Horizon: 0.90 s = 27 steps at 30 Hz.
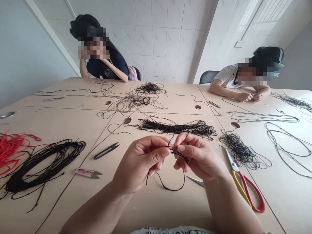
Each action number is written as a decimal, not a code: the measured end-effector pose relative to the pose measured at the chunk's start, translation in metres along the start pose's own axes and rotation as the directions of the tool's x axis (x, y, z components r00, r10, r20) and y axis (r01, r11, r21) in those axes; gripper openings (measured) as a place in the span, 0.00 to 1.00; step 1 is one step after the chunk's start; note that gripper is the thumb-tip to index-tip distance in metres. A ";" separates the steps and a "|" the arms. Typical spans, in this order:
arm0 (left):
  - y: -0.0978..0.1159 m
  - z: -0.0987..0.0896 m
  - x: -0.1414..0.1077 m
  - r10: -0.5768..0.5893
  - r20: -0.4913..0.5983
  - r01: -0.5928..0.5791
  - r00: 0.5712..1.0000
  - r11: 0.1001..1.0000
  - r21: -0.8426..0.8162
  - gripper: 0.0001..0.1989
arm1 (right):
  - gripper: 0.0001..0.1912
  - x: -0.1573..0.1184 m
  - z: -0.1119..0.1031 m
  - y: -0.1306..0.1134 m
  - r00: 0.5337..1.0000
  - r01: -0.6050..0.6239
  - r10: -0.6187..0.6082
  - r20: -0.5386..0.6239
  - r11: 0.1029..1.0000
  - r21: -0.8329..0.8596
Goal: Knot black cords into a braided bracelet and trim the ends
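A thin black cord (172, 189) loops down below my two hands, which are close together over the near part of the table. My left hand (143, 157) pinches the cord between thumb and forefinger. The fingers of my right hand (197, 152) are closed on the same cord, beside a short knotted or braided section (179, 153). A small loop of cord rises above the fingertips. Behind my hands lies a long bundle of black braided cords (177, 127). The exact crossing of the strands at my fingertips is too small to tell.
Red-and-yellow scissors (246, 188), pink snips (88, 173) and black snips (106, 151) lie around my arms. A black cord coil (46, 169) and red cords (12, 149) are at left, a black tangle (237, 149) at right. Two people sit across the table (80, 122).
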<state>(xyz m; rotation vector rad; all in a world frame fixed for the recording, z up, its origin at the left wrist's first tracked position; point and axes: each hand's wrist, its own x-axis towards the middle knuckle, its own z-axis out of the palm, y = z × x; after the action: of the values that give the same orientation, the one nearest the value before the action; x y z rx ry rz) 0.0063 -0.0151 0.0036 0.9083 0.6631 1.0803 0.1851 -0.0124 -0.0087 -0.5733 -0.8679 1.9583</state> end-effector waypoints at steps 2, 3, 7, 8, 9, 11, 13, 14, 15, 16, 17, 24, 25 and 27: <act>0.001 0.001 0.000 -0.017 -0.015 0.017 1.000 1.000 -0.014 0.09 | 0.15 0.001 0.001 0.001 1.000 0.013 -0.013 -0.005 1.000 -0.026; 0.002 0.001 0.000 -0.032 -0.017 0.032 0.999 0.999 -0.021 0.10 | 0.16 0.001 0.001 0.001 1.000 0.015 -0.015 -0.001 0.999 -0.042; 0.005 0.002 0.002 -0.092 -0.037 0.091 0.995 0.995 -0.035 0.15 | 0.18 0.004 -0.002 0.004 0.999 0.041 -0.039 0.013 0.985 -0.166; 0.005 0.002 0.002 -0.090 -0.059 0.088 0.994 0.996 -0.034 0.16 | 0.17 0.005 -0.003 0.005 0.994 0.101 -0.109 -0.024 0.971 -0.218; 0.005 0.002 0.003 -0.080 -0.083 0.077 0.993 0.997 -0.032 0.17 | 0.16 0.004 -0.003 0.007 0.971 0.194 -0.226 -0.082 0.937 -0.291; 0.005 0.003 0.004 -0.052 -0.120 0.049 0.991 0.998 -0.029 0.18 | 0.11 0.001 -0.002 0.010 0.810 0.390 -0.552 -0.196 0.758 -0.523; 0.006 0.004 0.004 -0.044 -0.141 0.041 0.989 0.999 -0.027 0.19 | 0.06 -0.006 0.002 0.013 0.570 0.472 -0.812 -0.124 0.447 -0.760; 0.006 0.005 0.004 -0.046 -0.153 0.042 0.987 0.999 -0.030 0.19 | 0.06 -0.010 0.005 0.014 0.505 0.470 -0.863 -0.022 0.296 -0.832; 0.006 0.006 0.004 -0.051 -0.162 0.047 0.985 0.998 -0.034 0.19 | 0.08 -0.015 0.009 0.015 0.506 0.475 -0.856 0.102 0.178 -0.862; 0.006 0.006 0.004 -0.056 -0.167 0.051 0.984 0.998 -0.035 0.19 | 0.10 -0.019 0.013 0.015 0.567 0.475 -0.797 0.208 0.110 -0.873; 0.006 0.006 0.004 -0.057 -0.165 0.052 0.985 0.998 -0.036 0.19 | 0.11 -0.023 0.016 0.015 0.651 0.461 -0.707 0.277 0.078 -0.884; 0.003 0.000 0.001 -0.044 -0.124 0.038 0.991 0.998 -0.052 0.16 | 0.08 -0.018 0.020 0.019 0.784 0.252 -0.585 0.209 -0.007 -0.968; 0.003 -0.001 0.001 -0.036 -0.132 0.028 0.991 0.998 -0.060 0.16 | 0.09 -0.016 0.019 0.021 0.771 0.264 -0.603 0.203 0.013 -0.964; 0.003 -0.001 0.002 -0.042 -0.152 0.031 0.988 0.997 -0.073 0.17 | 0.14 -0.013 0.018 0.025 0.724 0.302 -0.656 0.213 0.024 -0.953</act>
<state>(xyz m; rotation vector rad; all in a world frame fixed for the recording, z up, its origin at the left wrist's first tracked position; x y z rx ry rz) 0.0048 -0.0125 0.0056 0.7547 0.7610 1.1413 0.1662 -0.0392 -0.0157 -1.0399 -1.7994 0.3751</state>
